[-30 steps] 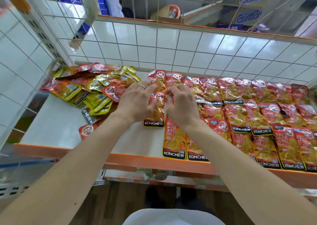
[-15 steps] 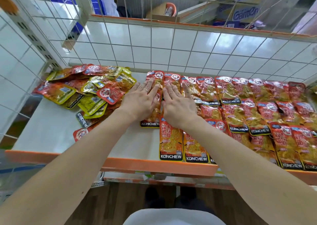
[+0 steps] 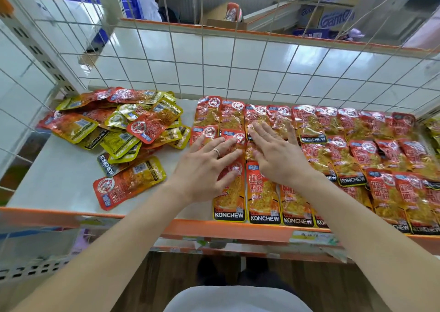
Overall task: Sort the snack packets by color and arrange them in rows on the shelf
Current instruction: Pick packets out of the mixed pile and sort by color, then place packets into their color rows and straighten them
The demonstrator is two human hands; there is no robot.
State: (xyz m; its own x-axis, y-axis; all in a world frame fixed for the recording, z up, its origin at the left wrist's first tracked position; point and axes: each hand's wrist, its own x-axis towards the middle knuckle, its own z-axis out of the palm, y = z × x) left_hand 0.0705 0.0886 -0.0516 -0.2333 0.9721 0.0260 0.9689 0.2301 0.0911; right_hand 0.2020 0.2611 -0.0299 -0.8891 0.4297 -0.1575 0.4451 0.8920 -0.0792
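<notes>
Left hand (image 3: 206, 169) and right hand (image 3: 273, 154) pressing flat, fingers spread, on red packet rows (image 3: 333, 150), mixed packet pile (image 3: 123, 131) lying just left, wire grid (image 3: 238, 73) standing behind shelf (image 3: 59, 181)

Shop, retail aisle or stockroom: white metal display shelf with orange front lip (image 3: 59, 181), white wire-grid panels (image 3: 262, 69) along back edge and left end, slotted white upright post (image 3: 40, 52) at back-left corner. Dozens of identical red and yellow foil snack packets (image 3: 262, 192) branded KONCHEW, many laid flat in rows. Paper label strip (image 3: 312, 236) on lip toward front-right. Printed cardboard cartons (image 3: 333, 19) marked Ganten stacked beyond back edge.
</notes>
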